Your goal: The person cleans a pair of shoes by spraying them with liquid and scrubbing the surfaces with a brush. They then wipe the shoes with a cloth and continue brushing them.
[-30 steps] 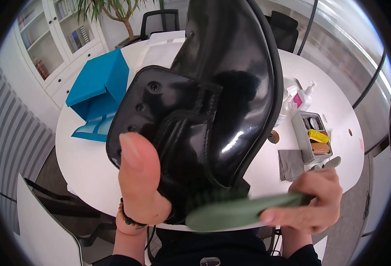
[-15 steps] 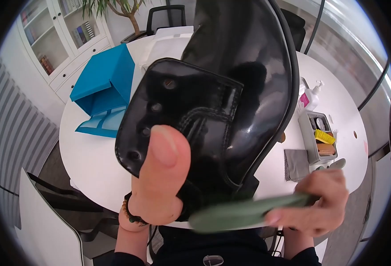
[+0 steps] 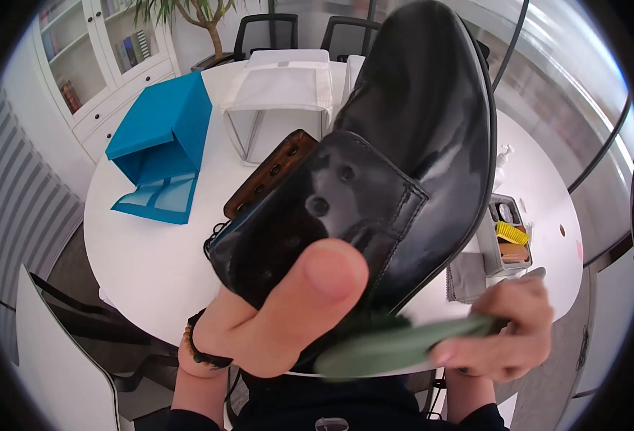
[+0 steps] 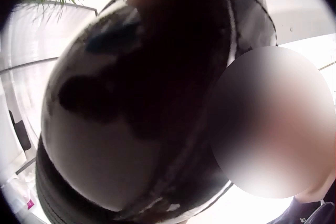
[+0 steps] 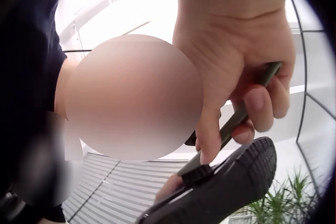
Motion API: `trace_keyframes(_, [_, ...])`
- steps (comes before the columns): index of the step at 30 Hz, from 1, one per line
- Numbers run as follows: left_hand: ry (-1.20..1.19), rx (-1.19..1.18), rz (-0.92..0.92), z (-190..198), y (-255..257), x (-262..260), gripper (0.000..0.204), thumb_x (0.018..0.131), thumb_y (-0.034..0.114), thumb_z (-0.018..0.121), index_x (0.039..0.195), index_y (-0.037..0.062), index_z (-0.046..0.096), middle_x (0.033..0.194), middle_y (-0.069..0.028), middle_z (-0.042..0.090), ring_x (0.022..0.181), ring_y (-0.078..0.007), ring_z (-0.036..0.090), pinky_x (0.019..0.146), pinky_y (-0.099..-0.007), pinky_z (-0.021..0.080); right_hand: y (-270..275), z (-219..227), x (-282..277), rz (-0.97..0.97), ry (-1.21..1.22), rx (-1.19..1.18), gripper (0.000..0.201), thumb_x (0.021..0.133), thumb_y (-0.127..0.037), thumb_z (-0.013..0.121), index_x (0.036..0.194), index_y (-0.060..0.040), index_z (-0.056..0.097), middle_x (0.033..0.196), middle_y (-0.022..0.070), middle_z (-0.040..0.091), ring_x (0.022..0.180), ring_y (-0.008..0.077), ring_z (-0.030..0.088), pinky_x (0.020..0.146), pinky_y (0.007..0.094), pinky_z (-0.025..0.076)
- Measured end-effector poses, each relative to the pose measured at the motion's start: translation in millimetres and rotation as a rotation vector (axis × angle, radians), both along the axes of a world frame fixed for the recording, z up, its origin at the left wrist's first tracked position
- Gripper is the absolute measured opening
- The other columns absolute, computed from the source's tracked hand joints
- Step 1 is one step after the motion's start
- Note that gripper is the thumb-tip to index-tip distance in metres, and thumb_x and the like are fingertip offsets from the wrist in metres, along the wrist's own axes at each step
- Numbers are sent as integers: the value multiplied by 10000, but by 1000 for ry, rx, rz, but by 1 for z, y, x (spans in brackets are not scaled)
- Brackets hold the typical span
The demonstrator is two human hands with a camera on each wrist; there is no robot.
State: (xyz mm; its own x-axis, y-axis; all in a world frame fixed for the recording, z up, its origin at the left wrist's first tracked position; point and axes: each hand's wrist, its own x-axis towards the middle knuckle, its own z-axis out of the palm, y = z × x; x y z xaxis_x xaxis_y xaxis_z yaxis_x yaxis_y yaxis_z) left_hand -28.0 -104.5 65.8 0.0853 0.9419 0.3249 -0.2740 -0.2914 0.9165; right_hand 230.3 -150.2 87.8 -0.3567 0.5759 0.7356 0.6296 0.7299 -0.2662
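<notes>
A glossy black leather shoe point(image 3: 432, 144) with a stitched, eyeleted flap is held up by my left hand point(image 3: 281, 316), its thumb over the eyelet flap. The other fingers are hidden behind the shoe. In the left wrist view the shiny shoe upper point(image 4: 131, 145) fills most of the picture. My right hand point(image 3: 515, 327) grips the handle of a green brush point(image 3: 396, 348) with dark bristles, blurred in the head view. The right wrist view has fingers curled round the brush handle point(image 5: 233, 121), with the bristles point(image 5: 197, 175) right at the edge of the shoe's ridged sole point(image 5: 257, 169).
A grey bin point(image 3: 500, 258) with a yellow brush point(image 3: 512, 233) and other items stands on the round white table point(image 3: 137, 280) at right, near a grey cloth point(image 3: 466, 278). An open blue box point(image 3: 162, 126) lies at left. Behind the shoe is a white box point(image 3: 277, 90).
The shoe has turned and shifted right in the head view, bringing its brown-lined second flap into sight. My left thumb has moved right and down with it. The green brush remains low by the shoe.
</notes>
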Motion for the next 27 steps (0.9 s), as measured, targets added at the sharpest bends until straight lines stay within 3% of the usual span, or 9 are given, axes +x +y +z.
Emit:
trace_keyframes(3, [-175,70,-15,-7,6,7,695,1039,514,472,1494,-9,411,1362,-156,591,1172,-273,644,1011,-402,541,-4,3,-2,73,-188,-101,160,724,-430,786,825,-319,839,623,-55,435,524,123,442,591,320,296])
trace_keyframes(5, [-287,115,-26,-12,11,12,655,1057,478,450,1486,-16,419,1355,-161,595,1172,-270,645,1013,-401,540,-1,-5,-23,-229,62,163,179,705,-450,801,844,-343,839,622,-54,435,533,127,435,608,322,314])
trace_keyframes(9, [-441,124,-32,0,9,27,625,1068,450,445,1477,-22,432,1347,-171,598,1164,-269,649,1010,-401,541,0,-8,-28,-291,87,225,179,722,-485,785,842,-363,836,626,-45,451,539,135,435,606,323,320])
trace_keyframes(10, [-339,15,104,9,4,30,624,1065,445,455,1475,-24,434,1345,-170,599,1158,-270,652,1008,-404,543,-11,0,19,26,-154,-190,163,732,-470,781,838,-360,836,683,-35,489,589,143,466,628,326,326])
trace_keyframes(12, [-232,-97,237,7,7,28,623,1063,440,464,1474,-26,436,1343,-169,600,1152,-271,654,1006,-407,544,-11,2,4,-49,-103,-112,162,737,-465,778,847,-362,837,678,-37,483,576,135,461,610,319,316])
trace_keyframes(14, [-395,274,-78,-8,21,18,606,1072,426,437,1467,-34,440,1336,-165,607,1140,-262,659,1001,-395,546,6,-6,-30,-298,66,322,173,729,-468,773,864,-381,836,629,-55,452,492,101,404,539,297,266])
trace_keyframes(19, [-167,7,81,7,6,6,541,1077,386,430,1409,-33,512,1278,-149,644,1111,-244,668,983,-385,550,-1,4,-8,-122,9,67,218,681,-472,797,883,-399,832,601,-70,435,443,95,354,489,279,230])
trace_keyframes(21, [-370,87,-254,-5,10,-7,555,1041,60,489,1556,-40,310,1520,-145,491,1384,-216,504,1171,-316,383,-3,5,5,20,-212,-20,287,675,-507,796,930,-381,835,589,-70,439,440,97,371,483,269,225])
trace_keyframes(27, [-324,52,-232,-12,9,-11,601,1029,93,519,1570,-27,286,1540,-134,461,1398,-217,477,1181,-329,359,5,9,-5,-168,1,65,191,808,-365,775,984,-329,840,588,-45,478,425,72,396,465,260,253])
